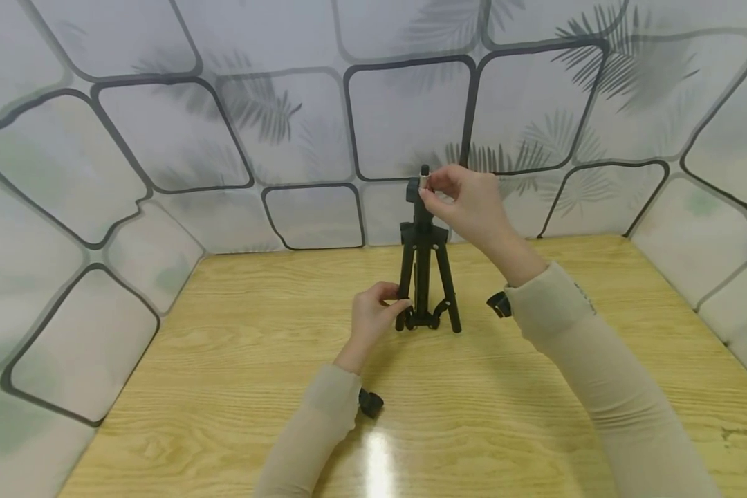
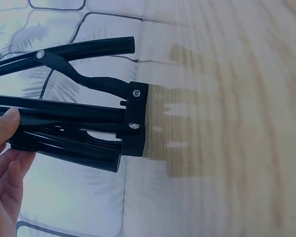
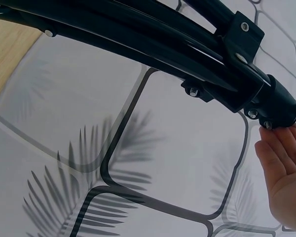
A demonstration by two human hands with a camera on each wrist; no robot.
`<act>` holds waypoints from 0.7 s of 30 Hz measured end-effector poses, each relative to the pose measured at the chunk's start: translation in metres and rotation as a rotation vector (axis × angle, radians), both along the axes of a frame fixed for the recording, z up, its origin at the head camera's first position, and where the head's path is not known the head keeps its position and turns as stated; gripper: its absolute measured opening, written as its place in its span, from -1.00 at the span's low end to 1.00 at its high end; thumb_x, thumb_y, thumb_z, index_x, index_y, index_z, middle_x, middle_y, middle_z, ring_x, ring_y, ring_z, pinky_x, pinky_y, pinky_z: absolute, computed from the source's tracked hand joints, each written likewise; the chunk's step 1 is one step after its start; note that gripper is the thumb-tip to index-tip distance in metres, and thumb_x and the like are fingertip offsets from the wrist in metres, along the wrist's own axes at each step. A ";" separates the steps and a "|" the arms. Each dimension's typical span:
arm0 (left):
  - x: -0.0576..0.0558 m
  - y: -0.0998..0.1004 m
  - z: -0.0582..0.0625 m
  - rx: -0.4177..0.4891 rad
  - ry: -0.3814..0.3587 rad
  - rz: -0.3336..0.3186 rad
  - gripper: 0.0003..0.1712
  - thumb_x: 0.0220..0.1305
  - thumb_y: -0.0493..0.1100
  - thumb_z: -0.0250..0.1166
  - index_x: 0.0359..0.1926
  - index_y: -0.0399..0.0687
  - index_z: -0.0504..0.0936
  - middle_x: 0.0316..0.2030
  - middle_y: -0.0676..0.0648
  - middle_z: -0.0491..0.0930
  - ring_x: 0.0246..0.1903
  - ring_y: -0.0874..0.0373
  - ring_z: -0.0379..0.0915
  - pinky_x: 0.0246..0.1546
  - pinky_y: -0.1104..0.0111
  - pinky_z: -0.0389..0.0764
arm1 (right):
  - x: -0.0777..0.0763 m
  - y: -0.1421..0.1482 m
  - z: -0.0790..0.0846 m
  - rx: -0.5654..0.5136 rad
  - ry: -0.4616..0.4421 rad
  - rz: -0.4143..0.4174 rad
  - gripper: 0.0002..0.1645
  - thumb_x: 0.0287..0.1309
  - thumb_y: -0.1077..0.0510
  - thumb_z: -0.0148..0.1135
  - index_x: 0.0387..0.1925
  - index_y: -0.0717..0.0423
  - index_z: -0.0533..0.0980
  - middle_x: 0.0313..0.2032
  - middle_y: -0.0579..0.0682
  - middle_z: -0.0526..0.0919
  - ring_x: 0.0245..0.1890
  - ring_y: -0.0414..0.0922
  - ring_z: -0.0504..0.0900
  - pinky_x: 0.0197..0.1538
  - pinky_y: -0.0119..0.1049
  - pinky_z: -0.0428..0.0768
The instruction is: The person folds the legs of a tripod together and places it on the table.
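Note:
A small black tripod (image 1: 422,270) stands upright on the table, its legs partly spread. My left hand (image 1: 373,312) pinches one of its legs low down, thumb and fingers on either side of the tube. In the left wrist view, curved braces (image 2: 86,79) join a leg to a block at the foot of the centre column. Up at the top, my right hand (image 1: 471,204) pinches a small silvery piece (image 1: 423,181) with a black tip. From the right wrist, the fingers (image 3: 281,153) sit right at the end of the tripod's head (image 3: 281,101).
The wood-grain table (image 1: 236,360) runs up to a wall covering (image 1: 299,124) with dark outlines and leaf shadows, close behind the tripod. Black wrist-worn devices (image 1: 370,402) hang at both sleeves. Light glares on the table near the front.

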State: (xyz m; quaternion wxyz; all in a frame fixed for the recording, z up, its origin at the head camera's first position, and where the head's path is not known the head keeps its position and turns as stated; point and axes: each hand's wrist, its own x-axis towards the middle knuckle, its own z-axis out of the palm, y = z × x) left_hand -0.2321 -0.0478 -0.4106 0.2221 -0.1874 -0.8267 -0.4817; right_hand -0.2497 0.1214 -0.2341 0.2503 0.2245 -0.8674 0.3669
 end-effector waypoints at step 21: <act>-0.005 0.012 0.003 -0.057 -0.081 0.030 -0.73 -0.05 -0.11 0.38 -0.34 -0.19 0.61 -0.42 -0.05 0.62 -0.40 0.18 0.54 -0.50 0.53 0.51 | -0.001 0.000 -0.003 -0.007 0.029 0.010 -0.76 0.07 0.15 0.18 -0.30 0.27 0.52 -0.32 0.12 0.62 -0.25 -0.01 0.60 -0.17 -0.22 0.54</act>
